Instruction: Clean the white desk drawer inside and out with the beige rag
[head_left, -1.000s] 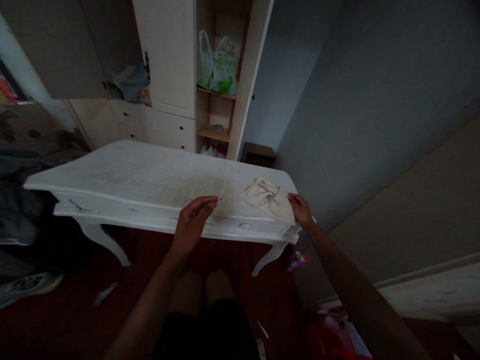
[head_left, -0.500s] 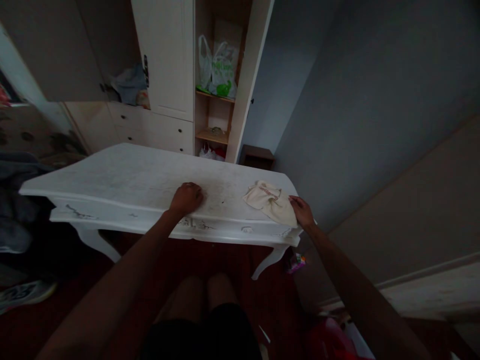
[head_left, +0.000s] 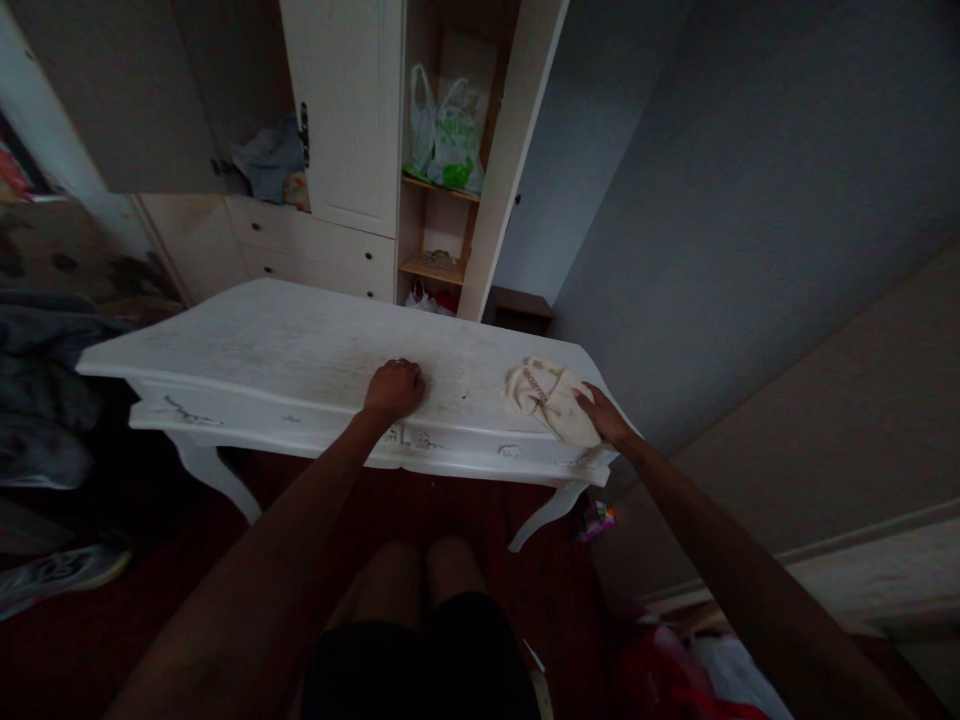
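A white table [head_left: 322, 345] with carved drawer fronts and curved legs stands before me, its top smudged with grey marks. My left hand [head_left: 396, 388] rests on its front middle, fingers curled into a loose fist; nothing shows in it. On the right end lies a crumpled cream cloth [head_left: 559, 402] with reddish lettering, partly hanging over the front edge. My right hand [head_left: 602, 412] grips the cloth's right side, the fingers lying over its edge and the thumb hard to make out.
Behind the table is a white wardrobe [head_left: 352, 120], with plastic bags [head_left: 454, 140] on a shelf. A small brown cabinet [head_left: 521, 308] stands near the grey wall. Dark clothing [head_left: 45, 370] is piled at left. A shoe [head_left: 64, 580] and a pink box [head_left: 598, 520] are on the floor.
My right hand has moved further onto the cloth, whose folds and lettering have shifted. My left hand stays curled on the tabletop. The whole view has swung slightly.
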